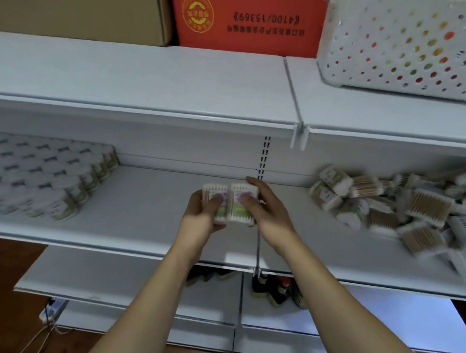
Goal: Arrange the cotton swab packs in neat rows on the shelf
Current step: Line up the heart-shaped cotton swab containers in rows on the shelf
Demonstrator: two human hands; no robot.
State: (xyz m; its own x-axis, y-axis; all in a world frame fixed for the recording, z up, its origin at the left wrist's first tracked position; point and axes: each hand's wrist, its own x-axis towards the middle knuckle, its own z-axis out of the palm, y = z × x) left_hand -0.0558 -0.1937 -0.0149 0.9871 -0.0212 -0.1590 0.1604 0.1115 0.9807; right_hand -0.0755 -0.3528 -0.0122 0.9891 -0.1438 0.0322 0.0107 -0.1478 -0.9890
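Round swab tubs (38, 184) packed in rows, far left of middle shelf (152, 207). Your left hand (201, 213) grips one swab pack (215, 204), thumb curled over its face; your right hand (266, 209) grips second pack (242, 204) likewise. Packs side by side, touching, above shelf centre. Loose pile of packs (395, 205) jumbled at right; white basket (397, 41) on top shelf above

"4100/153369" (upside down) on red box (245, 19)
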